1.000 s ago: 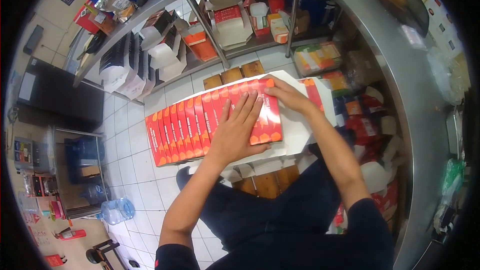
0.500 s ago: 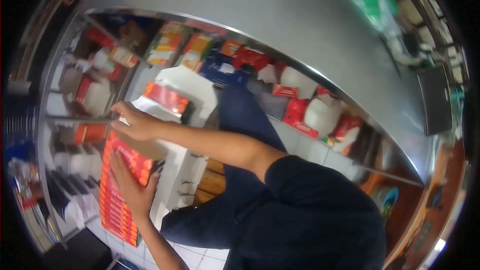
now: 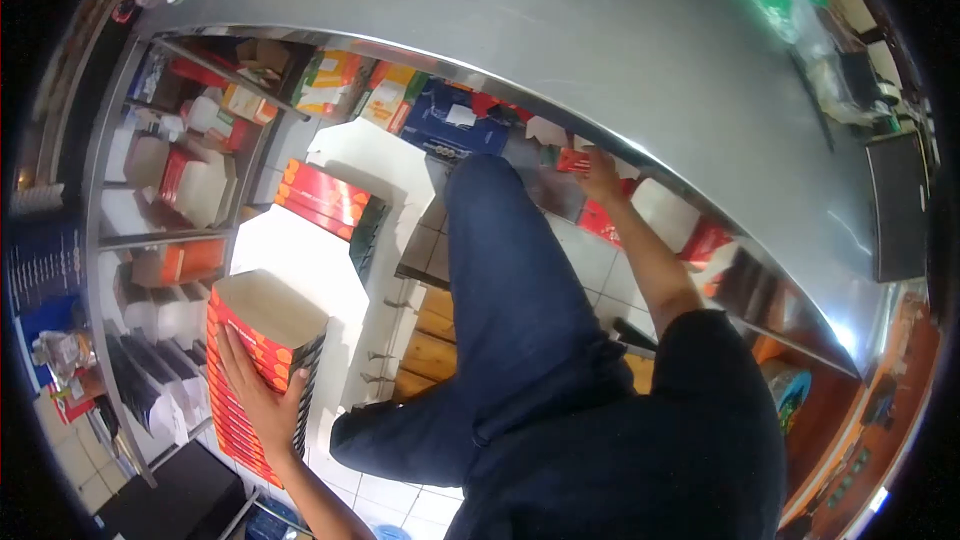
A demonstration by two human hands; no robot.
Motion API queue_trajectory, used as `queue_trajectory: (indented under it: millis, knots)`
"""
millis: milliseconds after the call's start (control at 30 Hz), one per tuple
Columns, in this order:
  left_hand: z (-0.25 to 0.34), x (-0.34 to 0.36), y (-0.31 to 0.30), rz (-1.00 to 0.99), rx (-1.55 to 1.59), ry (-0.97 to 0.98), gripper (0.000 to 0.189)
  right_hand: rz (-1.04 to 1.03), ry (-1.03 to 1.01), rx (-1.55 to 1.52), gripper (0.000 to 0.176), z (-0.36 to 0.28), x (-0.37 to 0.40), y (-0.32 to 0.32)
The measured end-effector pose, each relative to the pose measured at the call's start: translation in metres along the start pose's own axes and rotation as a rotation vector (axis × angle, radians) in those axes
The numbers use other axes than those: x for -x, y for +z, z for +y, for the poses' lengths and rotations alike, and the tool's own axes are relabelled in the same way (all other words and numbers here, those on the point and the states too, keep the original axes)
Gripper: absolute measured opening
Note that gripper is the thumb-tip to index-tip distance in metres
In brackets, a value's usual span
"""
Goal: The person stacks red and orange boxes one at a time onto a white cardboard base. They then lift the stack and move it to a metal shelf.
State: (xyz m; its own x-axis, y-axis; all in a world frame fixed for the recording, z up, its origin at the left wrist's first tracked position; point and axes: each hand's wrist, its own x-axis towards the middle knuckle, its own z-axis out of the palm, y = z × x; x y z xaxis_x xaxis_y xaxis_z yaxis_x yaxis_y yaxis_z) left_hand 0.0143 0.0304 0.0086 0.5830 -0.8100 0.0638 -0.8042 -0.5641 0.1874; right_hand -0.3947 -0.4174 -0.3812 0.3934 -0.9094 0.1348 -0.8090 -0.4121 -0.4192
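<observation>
My left hand (image 3: 258, 395) lies against the side of a tall stack of nested red food cartons (image 3: 225, 410), its fingers stretched and thumb spread along the front corner. The stack's top carton is open at its mouth, showing a plain inside. My right hand (image 3: 600, 178) reaches to the low shelf under the counter. Its fingers are closed on a small red carton (image 3: 573, 160), partly hidden by the hand. Beside the stack are white carton board (image 3: 300, 245) and another red carton (image 3: 325, 200).
A steel counter (image 3: 480, 30) spans the top. Under it sit a dark blue package (image 3: 450, 120), more white-and-red cartons (image 3: 665, 215), and shelves on the left with cartons (image 3: 205, 190). A wooden slatted seat or crate (image 3: 425, 340) is beneath my legs; a black box (image 3: 175, 495) stands lower left.
My right hand has left the top of the carton stack and swung right to the shelf, closing on a small red carton. My left hand stays on the stack, whose open top is now uncovered.
</observation>
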Motion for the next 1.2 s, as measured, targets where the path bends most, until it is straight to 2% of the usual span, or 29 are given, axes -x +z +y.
queue_trajectory:
  millis: [33, 133, 167, 233, 300, 333, 533, 600, 667, 800, 933, 1067, 1100, 1133, 1200]
  knots:
    - [0.002, 0.0, -0.001, -0.007, -0.002, -0.015, 0.113, -0.028, -0.033, 0.049, 0.041, -0.002, -0.007, -0.002]
    - [0.001, 0.0, 0.0, -0.014, -0.008, -0.017, 0.114, 0.007, 0.144, -0.021, 0.058, -0.013, -0.038, 0.007]
    - [0.003, 0.0, 0.0, -0.011, 0.016, -0.044, 0.115, -0.065, 0.195, 0.023, 0.059, 0.09, -0.075, 0.093]
    - [-0.002, 0.004, 0.001, -0.001, -0.008, -0.059, 0.115, -0.16, 0.217, 0.057, 0.061, 0.163, -0.112, 0.182]
    - [-0.004, 0.004, 0.003, 0.015, -0.013, -0.025, 0.114, -0.107, 0.126, -0.063, 0.056, 0.135, -0.129, 0.161]
    - [-0.003, 0.004, 0.003, 0.012, -0.016, -0.035, 0.114, -0.04, 0.143, -0.102, 0.054, 0.114, -0.136, 0.14]
    - [-0.006, 0.005, 0.007, 0.029, -0.049, -0.04, 0.114, 0.629, 0.26, -0.491, 0.046, 0.011, -0.149, 0.018]
    - [-0.006, 0.005, 0.007, 0.034, -0.048, -0.045, 0.114, 0.754, 0.243, -0.647, 0.044, -0.017, -0.151, -0.029]
    - [-0.006, 0.006, 0.007, 0.039, -0.044, -0.039, 0.114, 0.775, 0.225, -0.778, 0.042, -0.041, -0.141, -0.073]
    - [-0.008, 0.005, 0.008, 0.067, -0.047, -0.055, 0.114, 0.56, 0.179, -0.994, 0.038, -0.106, -0.11, -0.147]
    - [-0.014, 0.008, 0.006, 0.047, -0.011, -0.045, 0.119, 0.047, 0.086, -1.15, 0.036, -0.213, -0.092, -0.178]
    - [-0.004, 0.005, -0.012, 0.007, 0.005, -0.119, 0.119, -0.555, -0.191, -1.295, 0.036, -0.32, -0.076, -0.193]
    - [0.001, 0.005, -0.013, 0.04, -0.009, -0.117, 0.121, -0.589, -0.274, -1.326, 0.038, -0.353, -0.066, -0.199]
    - [0.005, 0.003, -0.013, 0.074, -0.019, -0.113, 0.122, -0.684, -0.186, -1.364, 0.038, -0.389, -0.052, -0.215]
    - [0.01, -0.001, -0.009, 0.124, -0.005, -0.099, 0.12, -0.835, -0.251, -1.437, 0.037, -0.436, -0.048, -0.206]
